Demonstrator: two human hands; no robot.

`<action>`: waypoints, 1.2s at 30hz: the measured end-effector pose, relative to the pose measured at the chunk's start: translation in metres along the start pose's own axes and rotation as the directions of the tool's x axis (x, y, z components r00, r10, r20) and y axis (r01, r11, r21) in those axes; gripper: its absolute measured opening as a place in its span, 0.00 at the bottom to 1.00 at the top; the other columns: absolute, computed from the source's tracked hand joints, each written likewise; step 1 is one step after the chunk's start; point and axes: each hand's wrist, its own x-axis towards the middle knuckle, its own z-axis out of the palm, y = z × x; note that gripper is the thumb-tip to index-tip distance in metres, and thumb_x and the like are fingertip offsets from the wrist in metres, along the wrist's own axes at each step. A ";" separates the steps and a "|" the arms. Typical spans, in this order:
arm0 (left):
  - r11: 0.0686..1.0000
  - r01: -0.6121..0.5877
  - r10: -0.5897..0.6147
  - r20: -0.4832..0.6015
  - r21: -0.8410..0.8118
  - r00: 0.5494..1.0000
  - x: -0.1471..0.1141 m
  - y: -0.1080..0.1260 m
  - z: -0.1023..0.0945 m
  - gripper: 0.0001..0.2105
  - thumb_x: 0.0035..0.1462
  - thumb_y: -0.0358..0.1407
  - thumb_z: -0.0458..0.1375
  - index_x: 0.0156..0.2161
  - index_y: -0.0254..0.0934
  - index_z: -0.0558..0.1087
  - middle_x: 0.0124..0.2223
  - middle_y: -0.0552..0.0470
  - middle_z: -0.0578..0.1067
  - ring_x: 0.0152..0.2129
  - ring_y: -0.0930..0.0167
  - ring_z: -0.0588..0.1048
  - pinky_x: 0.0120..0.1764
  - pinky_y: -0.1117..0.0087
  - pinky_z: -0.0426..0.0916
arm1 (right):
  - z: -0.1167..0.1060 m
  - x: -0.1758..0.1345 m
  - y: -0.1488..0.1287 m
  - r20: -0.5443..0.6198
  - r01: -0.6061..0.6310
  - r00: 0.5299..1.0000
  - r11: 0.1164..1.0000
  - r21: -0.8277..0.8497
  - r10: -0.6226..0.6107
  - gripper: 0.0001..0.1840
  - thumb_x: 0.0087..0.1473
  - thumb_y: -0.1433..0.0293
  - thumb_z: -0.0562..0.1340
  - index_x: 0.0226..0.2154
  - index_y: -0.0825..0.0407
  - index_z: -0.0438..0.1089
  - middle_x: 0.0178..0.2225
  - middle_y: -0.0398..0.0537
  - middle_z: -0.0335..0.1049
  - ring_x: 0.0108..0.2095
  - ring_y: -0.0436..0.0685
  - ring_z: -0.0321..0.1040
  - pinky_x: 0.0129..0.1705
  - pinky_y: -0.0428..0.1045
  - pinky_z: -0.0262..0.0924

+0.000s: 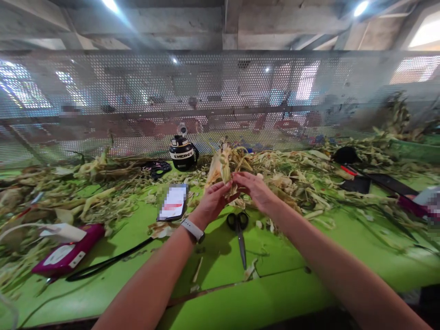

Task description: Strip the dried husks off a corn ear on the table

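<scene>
My left hand (213,200) pinches the lower end of a bunch of dry, husk-like plant pieces (219,168), pale orange and yellow-green, held upright over the table. From the other side, my right hand (255,189) has its thumb and fingers closed at the same lower end, touching the bunch. Its fingertips are partly covered by the plant pieces. Black-handled scissors (238,231) lie on the green table (275,288) just below my hands, blades pointing toward me. To the left of my left hand, a phone (173,201) with a lit screen rests on the table.
Heaps of plant scraps (299,172) cover the back and left of the table. A black bottle (182,153) stands behind the phone. A magenta device (68,252) with a black strap lies at left. Dark flat items (357,184) lie at right. A perforated metal screen (213,91) rises behind.
</scene>
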 end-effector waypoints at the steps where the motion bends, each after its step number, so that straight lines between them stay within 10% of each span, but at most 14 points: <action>1: 1.000 0.004 -0.004 0.015 0.019 1.000 0.000 -0.001 0.000 0.06 0.45 0.31 0.64 0.32 0.35 0.77 0.34 0.52 0.78 0.34 0.73 0.75 0.43 0.67 0.70 | 0.003 -0.002 0.001 0.003 0.058 0.998 0.997 -0.041 -0.058 0.10 0.39 0.64 0.68 0.25 0.52 0.72 0.25 0.42 0.72 0.27 0.50 0.66 0.32 0.45 0.60; 11: 0.996 0.032 -0.024 -0.086 0.086 0.996 -0.001 0.003 0.001 0.10 0.48 0.35 0.63 0.37 0.34 0.75 0.36 0.47 0.78 0.34 0.69 0.77 0.37 0.70 0.71 | -0.007 0.008 0.003 -0.243 0.286 0.913 0.938 -0.196 -0.329 0.09 0.40 0.64 0.67 0.25 0.51 0.74 0.25 0.41 0.71 0.28 0.49 0.64 0.34 0.46 0.58; 16: 0.990 0.052 -0.044 -0.063 0.129 0.997 -0.002 -0.004 0.003 0.11 0.44 0.37 0.66 0.33 0.33 0.73 0.30 0.50 0.76 0.28 0.70 0.77 0.33 0.70 0.71 | 0.002 0.002 0.008 -0.054 0.313 0.937 0.898 -0.308 -0.345 0.11 0.43 0.61 0.65 0.27 0.52 0.73 0.24 0.41 0.68 0.25 0.50 0.63 0.30 0.47 0.60; 24: 0.991 0.064 -0.067 0.018 0.121 0.998 -0.005 -0.006 0.011 0.14 0.38 0.38 0.68 0.31 0.34 0.73 0.27 0.54 0.74 0.23 0.75 0.73 0.28 0.72 0.71 | 0.001 0.001 0.019 -0.091 0.437 0.791 0.664 -0.607 -0.604 0.09 0.45 0.62 0.64 0.26 0.51 0.71 0.31 0.46 0.66 0.36 0.55 0.64 0.40 0.51 0.61; 30: 0.988 0.062 -0.067 0.031 0.143 0.997 -0.005 -0.005 0.009 0.13 0.40 0.37 0.66 0.32 0.34 0.73 0.25 0.56 0.72 0.23 0.77 0.71 0.28 0.74 0.69 | 0.014 -0.005 0.016 -0.131 0.222 0.959 0.956 -0.194 -0.249 0.14 0.42 0.60 0.65 0.27 0.52 0.65 0.20 0.38 0.63 0.20 0.47 0.60 0.20 0.44 0.58; 36: 0.983 0.084 -0.105 0.128 0.162 0.986 -0.007 0.004 0.009 0.08 0.45 0.32 0.61 0.34 0.33 0.73 0.28 0.53 0.73 0.26 0.73 0.73 0.31 0.71 0.70 | 0.011 -0.006 0.007 -0.155 0.225 0.959 0.970 -0.091 -0.237 0.18 0.36 0.65 0.69 0.28 0.51 0.61 0.20 0.34 0.64 0.15 0.44 0.56 0.13 0.41 0.50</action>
